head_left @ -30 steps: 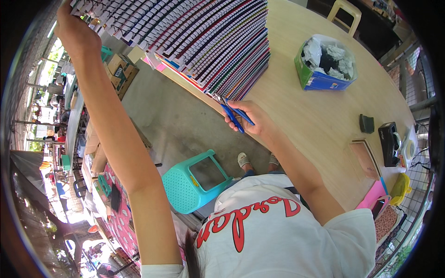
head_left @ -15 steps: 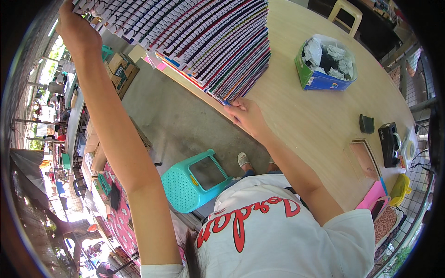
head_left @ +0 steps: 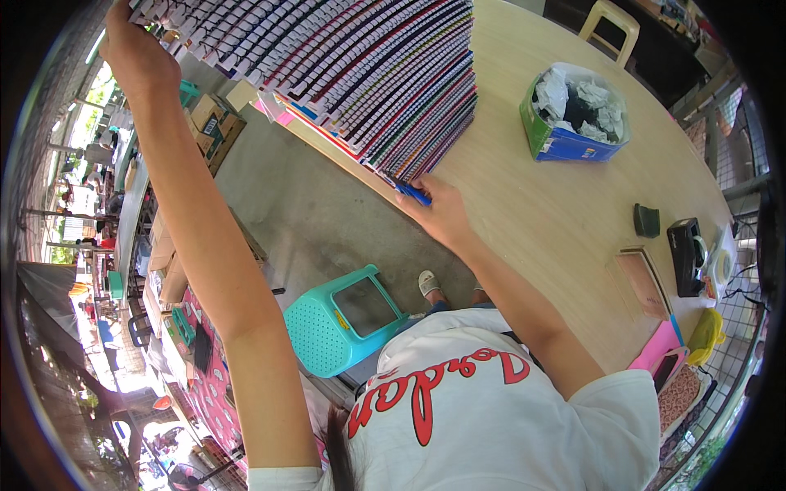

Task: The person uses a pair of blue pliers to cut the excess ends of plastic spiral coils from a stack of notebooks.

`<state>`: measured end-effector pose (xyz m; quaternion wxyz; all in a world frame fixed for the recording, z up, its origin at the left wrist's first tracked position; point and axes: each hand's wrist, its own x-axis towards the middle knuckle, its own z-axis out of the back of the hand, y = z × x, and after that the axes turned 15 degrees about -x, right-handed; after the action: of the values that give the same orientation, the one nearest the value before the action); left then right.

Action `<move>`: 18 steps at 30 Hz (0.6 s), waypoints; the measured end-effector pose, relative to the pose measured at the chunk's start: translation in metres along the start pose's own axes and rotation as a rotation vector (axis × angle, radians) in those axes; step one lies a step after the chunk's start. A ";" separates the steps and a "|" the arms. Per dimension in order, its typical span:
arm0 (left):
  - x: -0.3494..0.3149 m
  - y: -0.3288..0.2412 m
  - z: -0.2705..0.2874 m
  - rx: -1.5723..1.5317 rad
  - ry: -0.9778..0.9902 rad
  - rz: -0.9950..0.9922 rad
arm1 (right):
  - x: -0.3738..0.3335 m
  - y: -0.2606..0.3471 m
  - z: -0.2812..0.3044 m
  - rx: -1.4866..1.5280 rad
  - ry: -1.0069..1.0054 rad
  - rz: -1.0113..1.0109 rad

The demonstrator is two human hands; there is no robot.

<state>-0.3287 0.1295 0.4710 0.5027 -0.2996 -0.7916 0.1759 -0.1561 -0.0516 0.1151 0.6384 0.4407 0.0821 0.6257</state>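
Note:
A tall stack of thin layers (head_left: pixel 360 82) stands on the table's left edge. Its near side shows rows of white rectangles and coloured edges, like the spines of wire-bound notebooks. At its low right corner my right hand (head_left: pixel 438 209) is closed around a small blue tool (head_left: pixel 416 194), whose tip lies against the bottom layers; its exact kind is unclear. My left arm reaches up to the stack's far upper left end. There my left hand (head_left: pixel 135 57) is beside the stack, its fingers cut off by the picture's rim.
The pale table (head_left: pixel 524 221) bears a green and blue tub of crumpled white scraps (head_left: pixel 577 123). A black block (head_left: pixel 647 219), a black tape dispenser (head_left: pixel 686 255) and a wooden box (head_left: pixel 643 282) lie at the right. A turquoise stool (head_left: pixel 327 327) stands on the floor by my legs.
My right hand has shifted slightly and its grip has turned, so more of the blue tool shows. My left hand and the stack stay where they were.

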 end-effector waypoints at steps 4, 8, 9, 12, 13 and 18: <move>0.017 0.000 0.010 -0.026 0.042 -0.001 | 0.006 -0.007 0.002 1.012 0.690 -0.749; 0.028 0.002 0.017 -0.062 0.128 0.008 | -0.009 -0.004 0.000 0.266 0.200 -0.190; 0.027 0.003 0.016 -0.053 0.098 0.020 | -0.013 -0.003 0.000 0.068 -0.004 -0.024; 0.019 0.008 0.014 -0.044 0.031 0.022 | -0.018 -0.003 0.000 -0.074 -0.086 0.074; 0.015 0.012 0.014 -0.044 -0.013 0.004 | -0.019 -0.002 -0.001 -0.077 -0.082 0.058; 0.029 0.006 0.025 0.359 0.159 -0.174 | -0.012 -0.002 -0.007 0.052 0.114 -0.073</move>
<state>-0.3593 0.1534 0.4770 0.6222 -0.1490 -0.7281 0.2458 -0.1617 -0.0589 0.1044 0.6433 0.4176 0.1505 0.6239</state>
